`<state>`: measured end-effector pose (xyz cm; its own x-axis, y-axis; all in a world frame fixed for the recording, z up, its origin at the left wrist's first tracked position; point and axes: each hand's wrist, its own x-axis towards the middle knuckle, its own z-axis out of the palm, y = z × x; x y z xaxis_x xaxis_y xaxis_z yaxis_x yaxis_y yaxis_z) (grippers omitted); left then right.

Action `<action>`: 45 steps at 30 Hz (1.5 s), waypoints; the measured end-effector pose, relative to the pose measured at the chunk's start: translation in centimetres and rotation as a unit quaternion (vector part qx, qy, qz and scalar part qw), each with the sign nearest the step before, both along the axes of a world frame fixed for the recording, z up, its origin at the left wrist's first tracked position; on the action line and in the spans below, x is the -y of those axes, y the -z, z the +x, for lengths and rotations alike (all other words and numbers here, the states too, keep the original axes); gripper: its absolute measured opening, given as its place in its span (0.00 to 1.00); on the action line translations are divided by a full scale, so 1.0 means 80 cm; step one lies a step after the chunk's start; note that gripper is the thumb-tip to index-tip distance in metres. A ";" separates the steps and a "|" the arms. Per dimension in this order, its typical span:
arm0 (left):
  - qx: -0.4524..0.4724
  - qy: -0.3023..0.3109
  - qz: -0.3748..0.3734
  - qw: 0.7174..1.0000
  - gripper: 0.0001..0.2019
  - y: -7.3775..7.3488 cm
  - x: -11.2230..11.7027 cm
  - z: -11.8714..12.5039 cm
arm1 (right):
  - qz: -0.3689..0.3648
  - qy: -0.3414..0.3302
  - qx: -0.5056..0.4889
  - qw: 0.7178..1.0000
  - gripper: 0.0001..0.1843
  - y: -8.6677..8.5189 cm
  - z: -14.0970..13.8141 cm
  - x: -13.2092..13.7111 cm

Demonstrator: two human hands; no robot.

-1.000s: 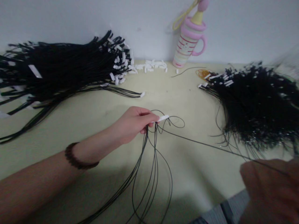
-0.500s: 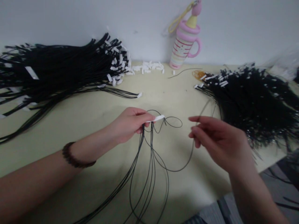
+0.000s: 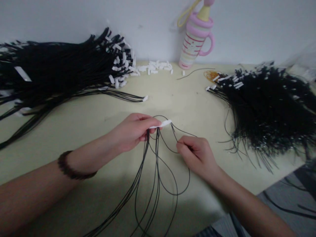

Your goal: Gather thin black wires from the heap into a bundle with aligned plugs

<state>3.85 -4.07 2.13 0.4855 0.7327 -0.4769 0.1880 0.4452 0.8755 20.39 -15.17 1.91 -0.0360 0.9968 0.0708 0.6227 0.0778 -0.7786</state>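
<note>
Between the thumb and fingers of my left hand (image 3: 138, 130) is a narrow white strip (image 3: 166, 123), its right end sticking out past the thumb. Several thin black wires (image 3: 157, 158) hang below the strip and run toward the front edge of the table. Closed in a fist to the right of it, my right hand (image 3: 195, 153) grips a thin black wire (image 3: 184, 131) that loops out from the strip's right end. Where the wire passes inside the fingers is hidden.
A large bundle of black wires with white ends (image 3: 61, 69) lies at the left. Small white pieces (image 3: 155, 66) and a pink cup (image 3: 194, 42) stand by the wall. Another black wire bundle (image 3: 269, 108) fills the right, with tan rubber bands (image 3: 210, 75) beside it.
My right hand has moved left toward the strip and closed from a loose, spread grasp into a fist on the wire. My left hand has barely shifted, still pinching the strip.
</note>
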 end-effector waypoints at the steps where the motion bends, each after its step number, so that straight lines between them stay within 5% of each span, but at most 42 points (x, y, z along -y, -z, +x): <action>1: 0.000 -0.001 0.000 1.000 0.10 0.001 0.000 0.000 | -0.005 0.000 -0.002 1.000 0.14 0.001 0.001 -0.001; 45: 0.003 -0.026 -0.005 1.000 0.09 -0.002 0.003 0.003 | -0.125 0.009 -0.174 0.977 0.14 0.006 -0.003 -0.003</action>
<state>4.12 -4.34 2.28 0.4498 0.7521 -0.4817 0.1594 0.4631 0.8718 20.15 -14.92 1.44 -0.0344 0.9850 -0.1693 0.3156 -0.1500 -0.9369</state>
